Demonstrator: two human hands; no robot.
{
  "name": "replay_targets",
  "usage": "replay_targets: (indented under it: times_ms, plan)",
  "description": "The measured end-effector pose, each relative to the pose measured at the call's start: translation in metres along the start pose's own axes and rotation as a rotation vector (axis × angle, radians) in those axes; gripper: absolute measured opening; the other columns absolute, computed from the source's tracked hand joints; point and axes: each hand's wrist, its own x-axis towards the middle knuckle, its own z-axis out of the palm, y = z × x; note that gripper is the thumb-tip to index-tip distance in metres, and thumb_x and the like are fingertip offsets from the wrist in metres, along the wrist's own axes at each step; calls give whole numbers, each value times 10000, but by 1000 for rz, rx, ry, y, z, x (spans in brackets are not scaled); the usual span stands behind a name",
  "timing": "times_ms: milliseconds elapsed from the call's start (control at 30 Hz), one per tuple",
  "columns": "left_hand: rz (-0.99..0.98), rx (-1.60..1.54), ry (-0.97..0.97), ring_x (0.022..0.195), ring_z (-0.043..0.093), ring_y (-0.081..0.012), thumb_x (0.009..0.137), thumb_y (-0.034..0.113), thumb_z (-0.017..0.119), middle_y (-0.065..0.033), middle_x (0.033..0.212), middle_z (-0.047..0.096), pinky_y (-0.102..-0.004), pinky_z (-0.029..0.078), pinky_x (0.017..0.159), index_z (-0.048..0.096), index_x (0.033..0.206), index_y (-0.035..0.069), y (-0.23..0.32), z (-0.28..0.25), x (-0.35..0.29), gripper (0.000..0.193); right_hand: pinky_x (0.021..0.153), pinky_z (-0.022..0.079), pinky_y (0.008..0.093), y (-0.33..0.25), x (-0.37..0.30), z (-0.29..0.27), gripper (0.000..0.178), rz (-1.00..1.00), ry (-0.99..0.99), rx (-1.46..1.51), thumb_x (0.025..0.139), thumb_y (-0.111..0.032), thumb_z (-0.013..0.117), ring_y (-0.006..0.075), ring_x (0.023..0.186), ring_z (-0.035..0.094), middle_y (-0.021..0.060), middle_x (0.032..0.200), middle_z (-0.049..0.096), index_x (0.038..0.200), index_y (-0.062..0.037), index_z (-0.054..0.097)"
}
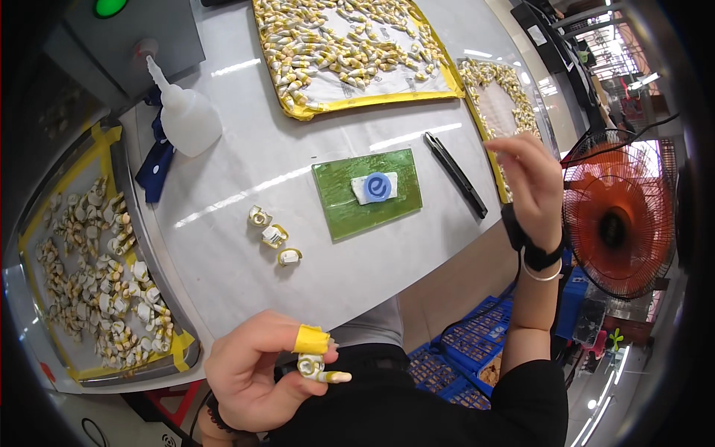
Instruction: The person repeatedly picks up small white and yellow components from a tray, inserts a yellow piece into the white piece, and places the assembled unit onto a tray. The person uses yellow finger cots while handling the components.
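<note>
A small white-and-yellow piece (308, 365) is held by the left hand (257, 372), between the thumb and a finger wrapped in yellow tape (311, 340), in front of the body and off the near edge of the desk (238, 164). The piece could be dropped toward the lap if the pinch is loosened, because only a small part of it is gripped, and feeling may be reduced by the tape. The right hand (530, 182) is raised with its fingers bent; whether something tiny is pinched there cannot be told. The three loose pieces (273, 236), lying left of the green block (342, 216), could be scattered by a careless forearm, and the slim black tool (456, 176) could be knocked off the desk.
</note>
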Motion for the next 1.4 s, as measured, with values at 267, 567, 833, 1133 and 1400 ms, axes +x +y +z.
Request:
replay_targets:
  times_ms: [267,567,833,1133,1400]
  plan:
    - [-2,-51,-3,671,586,-168,788,281,737,-109,746,607,-267,506,598,524,912,-14,2,-1,-2,384,490,424,244,-44,3,35,196,-176,-260,250,736,76,603,126,566,542,41,694,576,903,-20,642]
    - [14,-71,-18,672,592,-172,792,267,738,-117,750,606,-268,506,603,526,915,-17,1,-9,-4,375,564,480,299,-47,8,50,224,-428,-168,-127,694,32,671,207,645,570,62,714,591,910,-16,641]
    - [18,-60,-24,663,595,-172,761,310,759,-109,736,612,-263,503,593,529,910,-15,0,-10,-3,425,588,490,308,-43,9,59,200,-495,-209,-158,669,0,650,215,703,575,73,767,581,866,-12,616]
    - [228,76,-6,664,601,-184,743,398,754,-92,748,637,-266,495,592,560,871,18,-14,-15,0,446,685,482,326,-45,14,57,190,-426,-291,-128,703,19,601,248,748,565,92,795,570,892,-1,601]
    - [230,161,14,686,614,-180,721,400,775,-74,708,640,-262,490,595,570,879,21,-11,-12,-1,460,704,477,336,-49,21,57,202,-429,-305,-146,668,19,569,256,778,560,97,818,575,867,3,596]
